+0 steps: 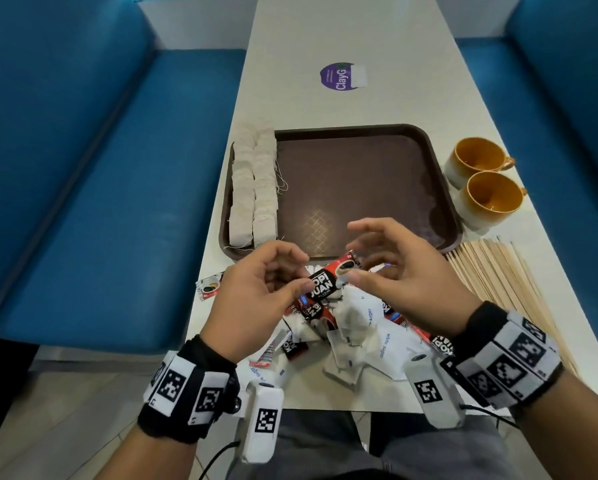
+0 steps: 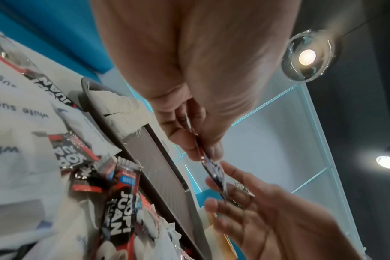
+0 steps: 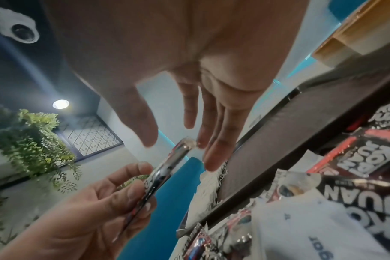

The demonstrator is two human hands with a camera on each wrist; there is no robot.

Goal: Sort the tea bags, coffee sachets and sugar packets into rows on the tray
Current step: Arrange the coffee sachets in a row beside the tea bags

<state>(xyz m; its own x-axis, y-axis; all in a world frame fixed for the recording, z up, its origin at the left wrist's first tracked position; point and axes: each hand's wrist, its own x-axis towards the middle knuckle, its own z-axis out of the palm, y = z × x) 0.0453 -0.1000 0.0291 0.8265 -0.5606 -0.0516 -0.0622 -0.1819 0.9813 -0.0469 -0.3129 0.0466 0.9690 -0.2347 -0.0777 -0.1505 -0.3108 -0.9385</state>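
Note:
My left hand (image 1: pixel 302 275) pinches a black and red coffee sachet (image 1: pixel 328 278) by its near end, just above the front rim of the brown tray (image 1: pixel 359 188). In the left wrist view the sachet (image 2: pixel 214 170) shows edge-on between thumb and fingers. My right hand (image 1: pixel 359 252) is spread around the sachet's far end without gripping it; in the right wrist view the sachet's tip (image 3: pixel 167 167) sits between thumb and fingers. Tea bags (image 1: pixel 254 188) lie in two columns along the tray's left side. A mixed pile of coffee sachets and white sugar packets (image 1: pixel 359 327) lies under my hands.
Two mugs with orange insides (image 1: pixel 477 161) (image 1: pixel 491 199) stand right of the tray. Wooden stirrers (image 1: pixel 498 271) fan out at the near right. One coffee sachet (image 1: pixel 209 285) lies alone at the left table edge. Blue benches (image 1: pixel 100 168) flank the narrow table.

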